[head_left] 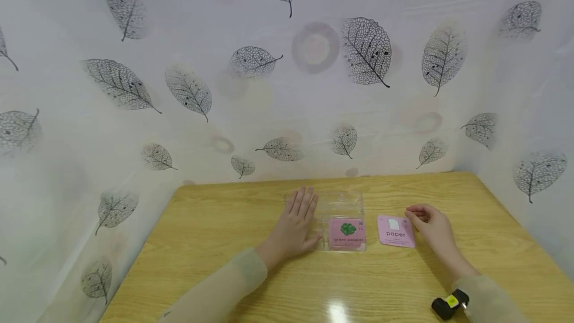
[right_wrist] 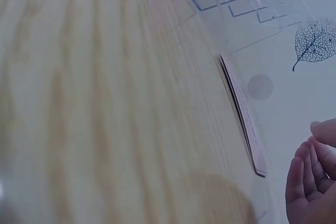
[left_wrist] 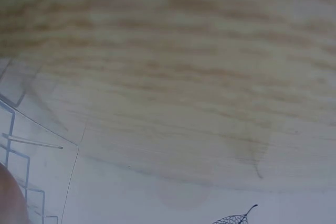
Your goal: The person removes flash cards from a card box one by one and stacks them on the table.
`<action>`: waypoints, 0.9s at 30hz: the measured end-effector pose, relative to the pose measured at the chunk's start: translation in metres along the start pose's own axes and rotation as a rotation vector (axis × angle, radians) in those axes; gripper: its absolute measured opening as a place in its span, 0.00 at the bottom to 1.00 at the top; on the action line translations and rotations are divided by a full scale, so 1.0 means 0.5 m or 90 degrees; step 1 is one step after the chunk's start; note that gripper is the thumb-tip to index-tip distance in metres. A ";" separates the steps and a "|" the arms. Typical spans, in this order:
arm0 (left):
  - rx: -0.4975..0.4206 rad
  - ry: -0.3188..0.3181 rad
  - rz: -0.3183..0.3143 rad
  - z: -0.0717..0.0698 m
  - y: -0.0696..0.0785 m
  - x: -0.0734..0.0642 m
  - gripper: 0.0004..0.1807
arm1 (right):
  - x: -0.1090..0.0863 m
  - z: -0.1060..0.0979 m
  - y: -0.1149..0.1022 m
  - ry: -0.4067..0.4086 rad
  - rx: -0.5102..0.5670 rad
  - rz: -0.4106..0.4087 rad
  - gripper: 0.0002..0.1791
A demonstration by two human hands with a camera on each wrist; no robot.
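My left hand (head_left: 293, 226) lies with straight fingers on the left part of a clear plastic card holder (head_left: 343, 204). A pink card (head_left: 347, 236) with a picture and the words "green pepper" sits in the holder's front right compartment. To the right, a small stack of pink cards (head_left: 396, 232) lies on the table, its top card reading "paper". My right hand (head_left: 432, 226) is at the stack's right side, fingers loosely curled, thumb near the forefinger. In the right wrist view, the fingers (right_wrist: 310, 174) hold nothing and the stack (right_wrist: 244, 119) lies apart from them.
The wooden table (head_left: 202, 248) ends at a pale curtain (head_left: 269, 108) printed with leaves, which also rises on both sides. A black device with a yellow patch (head_left: 450, 304) is on the right wrist, beside the sleeve.
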State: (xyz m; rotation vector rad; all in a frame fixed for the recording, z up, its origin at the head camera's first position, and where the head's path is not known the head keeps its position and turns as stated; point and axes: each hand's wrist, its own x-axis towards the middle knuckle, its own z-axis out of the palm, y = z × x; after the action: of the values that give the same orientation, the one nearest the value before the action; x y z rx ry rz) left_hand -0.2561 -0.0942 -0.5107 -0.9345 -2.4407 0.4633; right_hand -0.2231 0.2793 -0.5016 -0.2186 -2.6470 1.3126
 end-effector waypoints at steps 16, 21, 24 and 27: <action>-0.012 0.001 0.000 -0.003 -0.002 0.000 0.56 | -0.008 0.005 -0.013 0.019 0.016 -0.048 0.15; -0.005 -0.008 0.001 -0.003 -0.002 0.000 0.56 | -0.010 0.005 -0.023 0.015 0.018 -0.052 0.14; -0.006 -0.013 0.001 -0.004 -0.002 0.000 0.55 | -0.012 0.006 -0.028 0.014 0.021 -0.052 0.13; -0.007 -0.013 0.000 -0.005 -0.002 0.000 0.55 | -0.015 0.007 -0.032 0.011 0.023 -0.051 0.13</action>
State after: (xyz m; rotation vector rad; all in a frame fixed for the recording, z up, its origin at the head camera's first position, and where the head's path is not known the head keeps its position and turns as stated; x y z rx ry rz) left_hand -0.2554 -0.0946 -0.5083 -0.9386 -2.4638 0.4607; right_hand -0.2175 0.2655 -0.4917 -0.1172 -2.5876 1.3259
